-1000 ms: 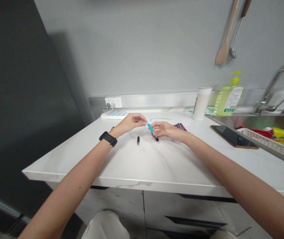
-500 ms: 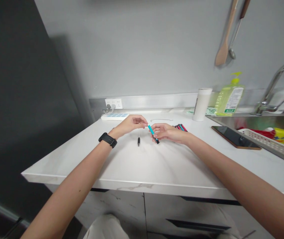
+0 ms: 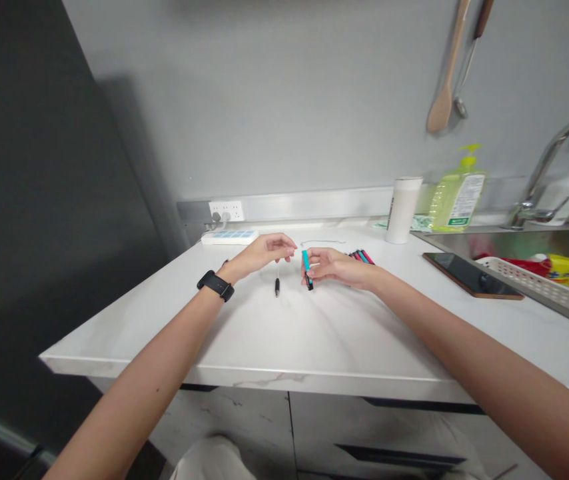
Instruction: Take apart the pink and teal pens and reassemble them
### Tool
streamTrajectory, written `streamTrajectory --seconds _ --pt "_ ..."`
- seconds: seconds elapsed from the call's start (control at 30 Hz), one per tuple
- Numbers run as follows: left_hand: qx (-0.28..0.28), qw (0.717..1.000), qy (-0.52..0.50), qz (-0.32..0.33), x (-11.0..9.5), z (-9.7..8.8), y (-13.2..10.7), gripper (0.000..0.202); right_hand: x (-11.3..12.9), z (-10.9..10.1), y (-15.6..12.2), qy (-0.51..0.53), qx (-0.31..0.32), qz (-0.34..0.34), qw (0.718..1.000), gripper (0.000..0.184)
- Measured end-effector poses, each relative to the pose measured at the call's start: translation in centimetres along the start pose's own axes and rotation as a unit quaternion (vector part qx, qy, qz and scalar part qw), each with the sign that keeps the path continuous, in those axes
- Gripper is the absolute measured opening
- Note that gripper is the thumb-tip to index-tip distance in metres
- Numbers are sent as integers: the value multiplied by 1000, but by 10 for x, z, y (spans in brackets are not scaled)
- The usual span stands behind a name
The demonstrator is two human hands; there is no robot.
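A turquoise marker with a black lower end is held nearly upright in my right hand, between thumb and fingers, above the white counter. My left hand hovers just left of the marker without touching it. Its fingers are loosely curved with thumb and fingertips apart, and I make out nothing in them. Below it lies a pen with a black grip; its far end is partly hidden. Several dark, red and teal markers lie side by side behind my right wrist.
A power strip sits at the back left below a wall socket. Right of the hands stand a white cylinder and a soap bottle. A phone lies beside the sink, near a white perforated basket. A thin wire-like piece lies behind the hands.
My left fingers have come away from the top end of the marker. The marker has turned from a slant to nearly upright in my right hand.
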State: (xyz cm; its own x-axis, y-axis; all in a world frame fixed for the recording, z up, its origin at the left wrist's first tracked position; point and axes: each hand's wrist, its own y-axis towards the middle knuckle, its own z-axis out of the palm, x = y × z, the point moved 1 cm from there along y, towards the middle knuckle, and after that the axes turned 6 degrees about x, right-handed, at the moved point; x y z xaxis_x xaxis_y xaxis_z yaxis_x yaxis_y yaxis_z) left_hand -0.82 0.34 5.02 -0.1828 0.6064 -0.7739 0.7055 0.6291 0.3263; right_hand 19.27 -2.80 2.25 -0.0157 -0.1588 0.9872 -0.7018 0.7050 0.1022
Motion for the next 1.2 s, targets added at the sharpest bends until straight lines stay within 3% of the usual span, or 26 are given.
streamTrajectory --seconds 0.13,0.23,0.33,0.53,0.83,1.03,1.2 --pt "2 999 45 -15 3 -4 -1 29 2 1 -1 5 -11 -4 1000 29" --pt "61 978 192 -46 11 -11 -5 33 2 0 -1 8 -18 -10 1000 27" --pt "112 955 258 -89 20 -18 -11 35 2 -1 -1 6 -22 -10 1000 26" --pt "148 951 255 -95 22 -23 -14 31 -1 -3 1 13 -23 -14 1000 27" --pt "236 931 275 -33 32 -24 -11 23 -5 -6 1 18 -8 -19 1000 24" --pt "247 927 280 -41 31 -23 -12 21 -4 -5 0 34 -16 -13 999 33" --pt "233 933 264 -70 29 -23 -12 23 -4 -4 0 34 -19 -6 999 28"
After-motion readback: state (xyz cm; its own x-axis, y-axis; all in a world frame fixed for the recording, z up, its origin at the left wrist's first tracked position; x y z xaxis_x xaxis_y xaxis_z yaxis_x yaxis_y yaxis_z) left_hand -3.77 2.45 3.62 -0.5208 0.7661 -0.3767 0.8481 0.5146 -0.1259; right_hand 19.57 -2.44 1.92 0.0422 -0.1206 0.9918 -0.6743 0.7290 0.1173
